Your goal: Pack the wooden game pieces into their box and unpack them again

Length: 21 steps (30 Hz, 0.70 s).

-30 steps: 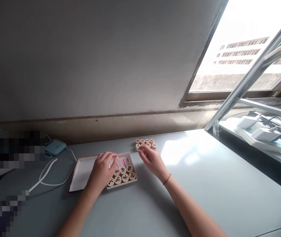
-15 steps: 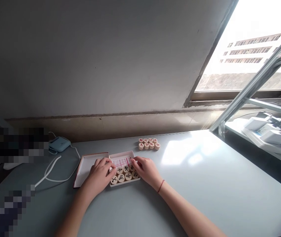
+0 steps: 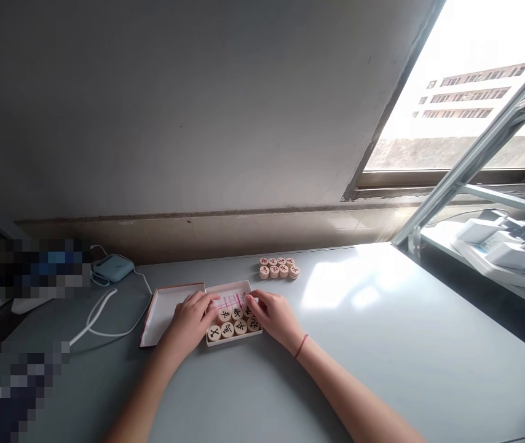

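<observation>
A shallow white box (image 3: 235,340) lies open, with Chinese chess pieces (image 3: 228,330) in black characters set in two rows in its near part. Red-lined paper (image 3: 229,301) shows behind the rows. My left hand (image 3: 193,317) reaches over the box's left side, thumb and fingers curled about a piece at the left end of the back row, mostly hidden. At the right side, my right hand (image 3: 277,315) has its thumb and fingers bent together by the right end of that row; what they pinch, if anything, is hidden.
The box's lid (image 3: 161,307) lies inside up to the left. Behind the box stand stacked red-character pieces (image 3: 279,271) in two rows. A blue device (image 3: 113,268) and white cables (image 3: 101,317) lie far left. A metal frame (image 3: 456,172) rises at the right.
My left hand's fingers have shifted slightly right and spread a little from the thumb over the back row. My right hand has barely moved. The red-character pieces stay in place.
</observation>
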{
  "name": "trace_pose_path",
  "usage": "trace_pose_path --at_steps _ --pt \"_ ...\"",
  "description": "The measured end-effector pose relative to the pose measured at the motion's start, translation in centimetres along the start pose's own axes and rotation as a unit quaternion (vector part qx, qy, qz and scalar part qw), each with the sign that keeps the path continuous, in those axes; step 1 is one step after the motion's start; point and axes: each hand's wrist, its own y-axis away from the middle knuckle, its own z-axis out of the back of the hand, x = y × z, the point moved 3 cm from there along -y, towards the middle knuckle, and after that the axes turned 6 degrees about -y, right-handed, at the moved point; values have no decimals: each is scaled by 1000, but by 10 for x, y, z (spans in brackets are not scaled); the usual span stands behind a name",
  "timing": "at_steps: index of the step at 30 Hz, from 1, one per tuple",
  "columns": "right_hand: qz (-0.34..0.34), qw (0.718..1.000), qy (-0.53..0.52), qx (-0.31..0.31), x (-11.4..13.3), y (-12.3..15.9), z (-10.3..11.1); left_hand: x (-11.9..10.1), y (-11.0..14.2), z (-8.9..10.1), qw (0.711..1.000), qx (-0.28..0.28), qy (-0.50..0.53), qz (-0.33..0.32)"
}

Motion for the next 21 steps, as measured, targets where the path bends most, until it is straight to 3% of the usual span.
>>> trace_pose_path --at_steps 4,6,9,12,16,21 --pt "119 991 19 -51 21 5 4 -12 1 -3 976 -52 210 38" --pt "185 981 9 -62 34 8 4 -22 3 -11 942 -27 330 57" --pt "240 968 -4 -71 43 11 3 -32 6 -18 915 -3 401 42" --pt "189 979 -15 -80 29 7 5 -25 5 -13 936 -10 348 51" --pt "11 996 30 -89 -10 -4 15 1 0 7 984 -106 140 32" --pt "-76 989 124 -23 -29 -7 17 19 -4 1 994 -90 -64 -12"
